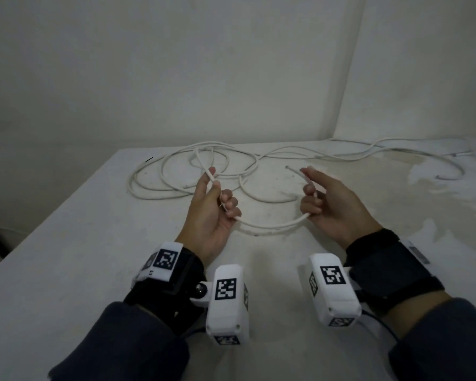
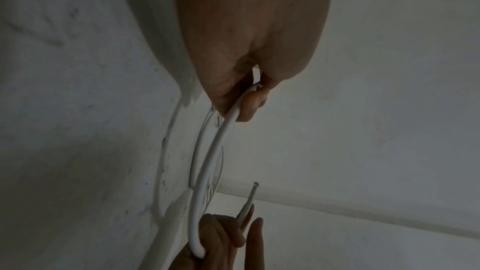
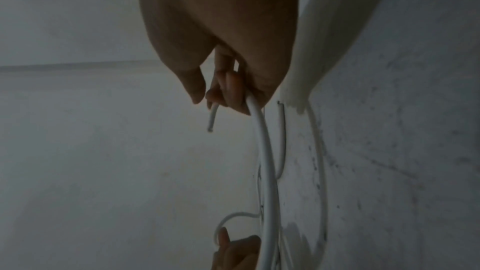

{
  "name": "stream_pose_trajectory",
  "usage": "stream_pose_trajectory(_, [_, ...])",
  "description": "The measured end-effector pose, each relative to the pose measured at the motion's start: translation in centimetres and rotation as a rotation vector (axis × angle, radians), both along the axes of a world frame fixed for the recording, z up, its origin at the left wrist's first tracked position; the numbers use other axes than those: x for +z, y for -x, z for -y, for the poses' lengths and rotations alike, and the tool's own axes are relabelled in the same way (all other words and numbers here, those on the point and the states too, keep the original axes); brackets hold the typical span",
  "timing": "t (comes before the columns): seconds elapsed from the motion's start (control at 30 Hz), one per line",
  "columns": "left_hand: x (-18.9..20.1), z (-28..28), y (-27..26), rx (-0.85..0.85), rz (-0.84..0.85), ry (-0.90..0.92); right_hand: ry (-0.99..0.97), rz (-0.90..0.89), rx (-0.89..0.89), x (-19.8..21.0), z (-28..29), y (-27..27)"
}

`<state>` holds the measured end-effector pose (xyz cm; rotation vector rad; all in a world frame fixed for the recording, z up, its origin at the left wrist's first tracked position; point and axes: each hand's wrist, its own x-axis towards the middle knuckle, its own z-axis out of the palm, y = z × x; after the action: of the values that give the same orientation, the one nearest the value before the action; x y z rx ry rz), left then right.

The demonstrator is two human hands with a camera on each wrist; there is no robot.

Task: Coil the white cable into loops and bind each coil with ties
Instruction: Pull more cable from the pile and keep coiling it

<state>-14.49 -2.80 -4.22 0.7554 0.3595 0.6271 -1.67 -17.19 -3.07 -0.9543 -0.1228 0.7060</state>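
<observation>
A long white cable (image 1: 272, 228) sags in a shallow arc between my two hands above the white table (image 1: 80, 257). My left hand (image 1: 217, 199) grips it with curled fingers, and the strand runs up past the thumb toward the loose loops (image 1: 176, 174) lying behind. My right hand (image 1: 313, 193) holds the cable near its cut end (image 1: 287, 167), which sticks out past the fingertips. The left wrist view shows the cable (image 2: 207, 161) running from my left fingers (image 2: 249, 104) down to the right hand (image 2: 228, 233). From the right wrist, the cut end (image 3: 210, 122) and cable (image 3: 265, 161) leave my right fingers (image 3: 228, 89).
More white cable (image 1: 382, 149) trails along the back right of the table toward the wall corner. The table's left edge (image 1: 52, 224) drops off to a dark floor. Stained patches (image 1: 437, 171) mark the right side of the tabletop.
</observation>
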Motion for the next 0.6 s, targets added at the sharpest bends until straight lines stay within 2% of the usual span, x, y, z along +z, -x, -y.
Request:
stream_pose_trajectory(0.13, [0.6,0.9,0.4,-0.159,-0.096,-0.115,0.158,0.295,0.126,0.4,0.0,1.2])
stream_pose_trajectory(0.3, [0.8,2.3,0.8,-0.266,-0.258,-0.355,0.305,0.650,0.246,0.8,0.4,2.5])
stream_pose_trajectory(0.5, [0.7,2.3,0.8,-0.351,-0.214,-0.296,0.326,0.684,0.130,1.0,0.6,2.5])
stream_pose_trajectory(0.6, [0.9,2.1,0.6,-0.324,-0.070,-0.159,0.139,0.524,0.237,1.2,0.7,2.5])
